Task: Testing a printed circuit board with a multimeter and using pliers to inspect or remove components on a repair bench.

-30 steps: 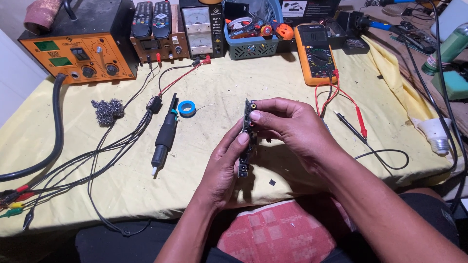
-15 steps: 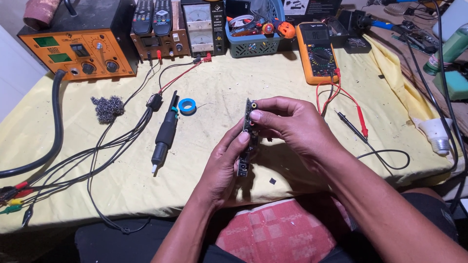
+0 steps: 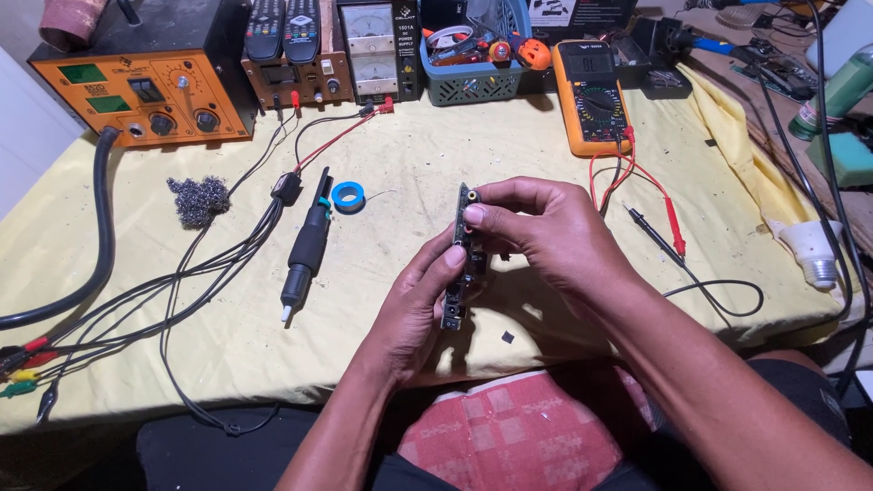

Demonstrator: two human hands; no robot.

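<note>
Little has moved since the earlier frames: both hands hold the same pose over the near edge of the table. The left hand closes around the lower part of a narrow circuit board, thumb pressed on its face, while the right hand pinches the top end between thumb and fingers. The board stands nearly upright, edge-on to the camera, so its parts are hard to make out; it seems to carry small round sockets. It hangs just above the yellow cloth, near the front edge. Left of the hands lies a soldering iron with a blue roll of tape beside it; open cloth separates them from the hands. Red and black probe leads lie close on the right.
</note>
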